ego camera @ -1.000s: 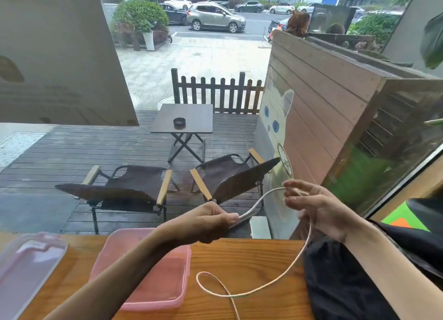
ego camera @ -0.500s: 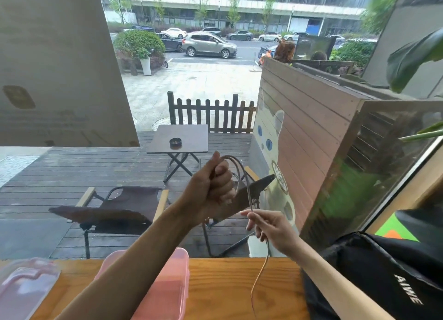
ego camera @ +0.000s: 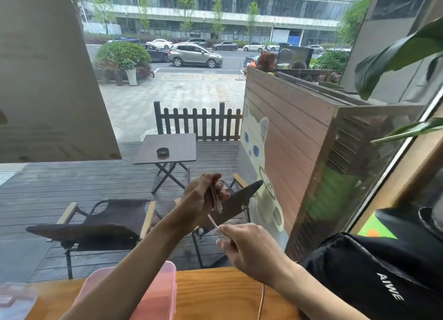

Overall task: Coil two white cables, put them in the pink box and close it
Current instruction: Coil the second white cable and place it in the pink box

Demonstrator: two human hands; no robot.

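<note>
both hands grip the cable (ego camera: 213, 219), left hand (ego camera: 200, 199) above right hand (ego camera: 247, 247).

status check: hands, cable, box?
Left hand shut on thin white cable, loops in fist. Right hand pinching the cable's free run. Pink plastic box open on wooden table. Nothing blocking.

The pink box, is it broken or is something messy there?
Nothing looks broken. The pink box stands open on the wooden table, with its clear lid lying off to the left. The left hand grips loops of the white cable; the right hand feeds it. One strand hangs loose, which fits coiling.
</note>
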